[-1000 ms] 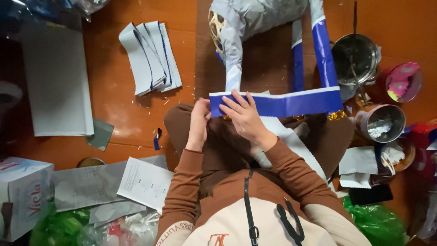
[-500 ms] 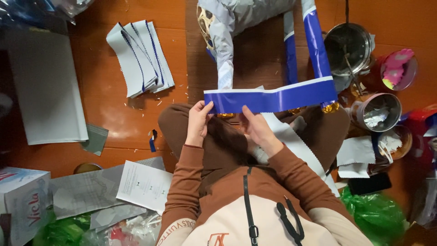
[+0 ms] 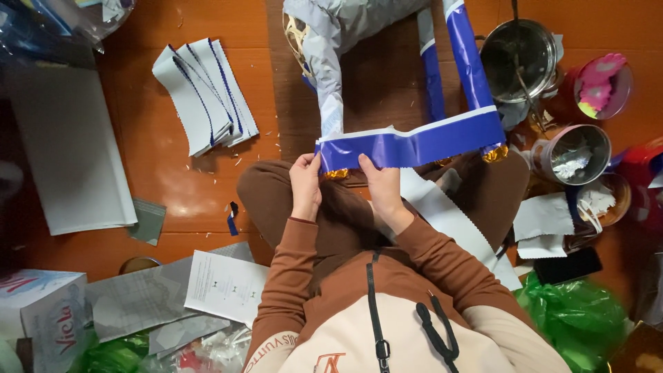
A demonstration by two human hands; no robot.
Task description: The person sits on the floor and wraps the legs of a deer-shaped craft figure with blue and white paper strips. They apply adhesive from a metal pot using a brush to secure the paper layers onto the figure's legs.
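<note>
I sit cross-legged on an orange floor. Both hands hold a long blue paper strip with a white edge (image 3: 421,144) stretched across my lap. My left hand (image 3: 306,181) pinches its left end. My right hand (image 3: 379,186) grips it a little further right, fingers curled under the lower edge. The strip runs right and rises to a silver and blue paper-covered frame (image 3: 331,41) standing in front of my knees. Gold foil bits (image 3: 494,153) show under the strip. A white scalloped strip (image 3: 452,221) lies over my right leg.
A fan of white and blue cut strips (image 3: 204,93) lies at the far left. A metal pot (image 3: 519,59), small cups (image 3: 572,153) and a pink lid (image 3: 599,86) crowd the right. Large white sheet (image 3: 72,148), printed papers (image 3: 224,284), a box (image 3: 41,314), green bags (image 3: 570,314).
My right hand has slid down from on top of the strip to grip its lower edge beside the left hand. The strip now hangs more level across my lap.
</note>
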